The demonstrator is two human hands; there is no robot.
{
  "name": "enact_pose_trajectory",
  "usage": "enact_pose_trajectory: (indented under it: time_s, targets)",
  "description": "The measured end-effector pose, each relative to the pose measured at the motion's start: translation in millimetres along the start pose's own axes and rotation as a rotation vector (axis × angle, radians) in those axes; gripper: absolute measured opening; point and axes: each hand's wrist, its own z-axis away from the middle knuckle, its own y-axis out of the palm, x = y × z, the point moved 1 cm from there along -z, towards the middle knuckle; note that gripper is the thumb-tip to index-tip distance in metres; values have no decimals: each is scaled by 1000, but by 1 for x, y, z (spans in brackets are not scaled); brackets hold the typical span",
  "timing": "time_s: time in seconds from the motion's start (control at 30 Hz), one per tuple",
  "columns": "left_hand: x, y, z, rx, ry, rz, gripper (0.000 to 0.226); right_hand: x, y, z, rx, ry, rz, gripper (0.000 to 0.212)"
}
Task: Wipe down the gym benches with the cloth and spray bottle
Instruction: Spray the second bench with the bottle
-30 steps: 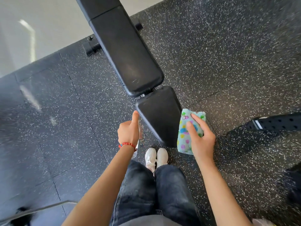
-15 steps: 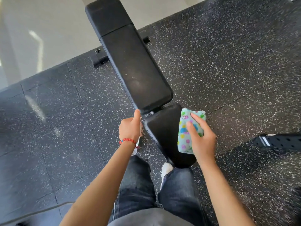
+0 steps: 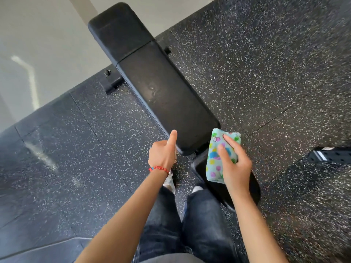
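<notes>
Cloth: folded, pale green with coloured dots, in right hand. Thumb and fingers grip it across the top face; it sits above the gap between the bench's long pad and its seat pad.

Left hand: fingers curled round something, thumb pointing straight up beside the long pad's near corner. A bit of white plastic shows below the wrist, probably the bottle, mostly hidden, can't confirm. Red bead bracelet on that wrist.

Bench is black, runs diagonally up-left, wet specks mid-pad. Speckled rubber floor underneath, pale floor beyond. Dark jeans at bottom. Black perforated bar at right edge.
</notes>
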Motion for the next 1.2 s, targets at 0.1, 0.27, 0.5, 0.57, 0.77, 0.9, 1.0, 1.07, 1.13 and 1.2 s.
enact_pose_trajectory:
  time_s: [0.1, 0.27, 0.5, 0.57, 0.77, 0.9, 1.0, 1.07, 1.13, 1.2]
  targets:
    - [-6, -5, -13, 2, -13, -19, 66, 8, 14, -10, 8, -16, 7, 27]
    - [-16, -3, -28, 2, -42, -22, 61, 18, 25, -34, 22, -17, 3, 26]
    - [-29, -3, -39, -24, -55, 74, 55, 34, 32, -66, 100, -25, 10, 26]
    - [-32, -4, -44, -70, -64, 73, 55, 38, 34, -73, 122, -27, 21, 26]
    - [-33, -19, -66, -135, -119, 78, 67, 48, 50, -93, 159, -17, 47, 27]
    - [-40, -35, -91, -152, -134, 97, 62, 57, 71, -101, 183, -25, 72, 28]
    - [-47, -49, -116, -169, -108, 104, 55, 62, 96, -107, 189, -20, 83, 28]
    - [-51, -60, -135, -167, -100, 110, 57, 66, 115, -111, 182, -10, 90, 27]
    - [-56, -73, -155, -159, -100, 107, 63, 70, 137, -115, 161, 1, 102, 27]
    - [-61, -89, -176, -155, -101, 100, 64, 76, 161, -118, 136, 18, 108, 27]
